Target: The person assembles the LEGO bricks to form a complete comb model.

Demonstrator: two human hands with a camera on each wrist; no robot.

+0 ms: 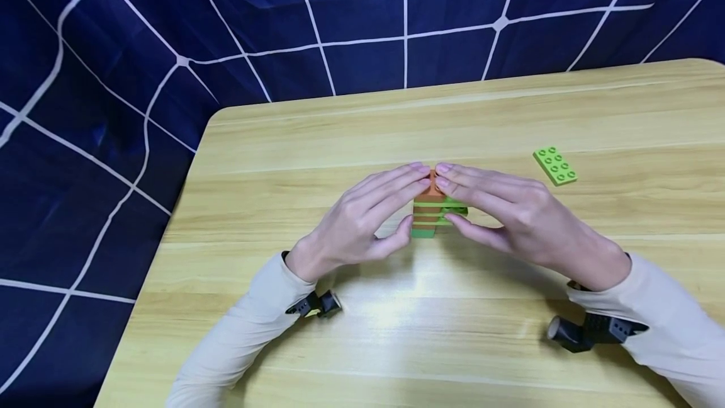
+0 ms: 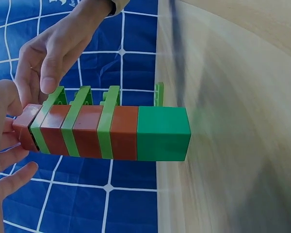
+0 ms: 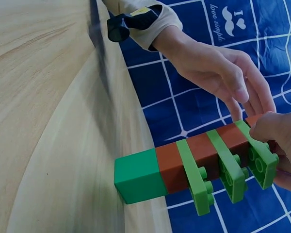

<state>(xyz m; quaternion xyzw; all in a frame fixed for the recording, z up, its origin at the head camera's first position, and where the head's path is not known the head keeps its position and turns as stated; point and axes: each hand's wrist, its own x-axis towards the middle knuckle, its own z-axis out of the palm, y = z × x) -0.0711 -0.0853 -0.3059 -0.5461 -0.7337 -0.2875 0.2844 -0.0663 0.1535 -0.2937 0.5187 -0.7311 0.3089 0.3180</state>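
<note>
A brick tower [image 1: 426,214] stands on the table between the hands. It has a green brick [image 2: 164,133] at its base, then brown bricks [image 3: 172,167] alternating with three lime plates [image 3: 228,167] that jut out to the right. Its top brown brick [image 2: 26,127] sits slightly askew, with a dark gap under it in the left wrist view. Extended fingers of the left hand [image 1: 362,216] touch this top brick, its thumb near the tower's side. From the other side, the right hand [image 1: 518,213] rests its fingertips on the top brick, thumb beside the lime plates.
A loose lime brick [image 1: 555,165] with studs up lies to the right, behind the right hand. The wooden table [image 1: 317,143] ends at a dark blue cloth with white lines [image 1: 362,11]. Wrist cameras [image 1: 595,332] hang below both sleeves.
</note>
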